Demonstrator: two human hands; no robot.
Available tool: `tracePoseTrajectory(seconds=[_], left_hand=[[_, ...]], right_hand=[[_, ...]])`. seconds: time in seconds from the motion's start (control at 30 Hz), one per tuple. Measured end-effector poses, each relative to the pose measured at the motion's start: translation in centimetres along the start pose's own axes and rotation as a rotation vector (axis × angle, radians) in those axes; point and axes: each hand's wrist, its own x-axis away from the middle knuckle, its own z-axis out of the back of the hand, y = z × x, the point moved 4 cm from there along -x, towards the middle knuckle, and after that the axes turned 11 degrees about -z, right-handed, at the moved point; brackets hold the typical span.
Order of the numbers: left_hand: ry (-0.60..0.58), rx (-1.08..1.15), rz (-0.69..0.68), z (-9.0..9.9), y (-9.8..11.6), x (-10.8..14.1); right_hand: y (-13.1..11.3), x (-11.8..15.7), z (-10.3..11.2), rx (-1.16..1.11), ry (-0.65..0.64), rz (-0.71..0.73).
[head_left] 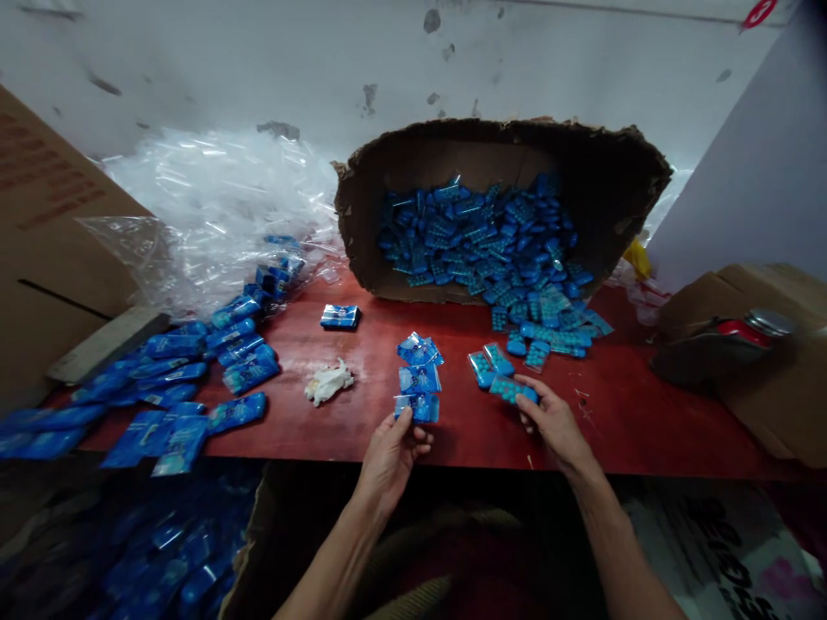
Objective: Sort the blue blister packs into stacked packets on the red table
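Note:
My left hand [394, 443] is closed, pinching a flat blue printed packet [417, 407] by its near edge at the table's front. Just beyond it, two similar blue printed packets [419, 378] lie in a row leading away from me. To the right, my right hand [554, 420] is closed on a small blue blister pack [512, 389] with round turquoise pieces under its clear top. Two more such packs [481, 368] lie beside its far left end. Whether the printed packets hold anything inside, I cannot tell.
A torn-edged cardboard box [362, 250] lies open toward me, blister packs [478, 232] spilling out. Filled blue packets [168, 370] cover the red table's [362, 430] left side, before clear plastic bags [220, 215]. A blue card stack [340, 316] and crumpled white scrap [329, 382] lie mid-table.

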Motion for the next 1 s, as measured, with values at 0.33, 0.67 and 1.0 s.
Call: tracePoseTrajectory(seconds=[0.33, 0.67, 1.0], left_hand=[[0.01, 0.015, -0.034, 0.0, 0.0, 0.2], [-0.03, -0.093, -0.149, 0.0, 0.3, 0.2], [-0.01, -0.086, -0.153, 0.3, 0.1, -0.1]], right_hand=[[-3.0, 4.3, -7.3, -0.281, -0.412, -0.103], [-2.3, 4.0, -7.5, -0.242, -0.412, -0.132], [-1.8, 4.5, -8.5, -0.194, -0.359, -0.055]])
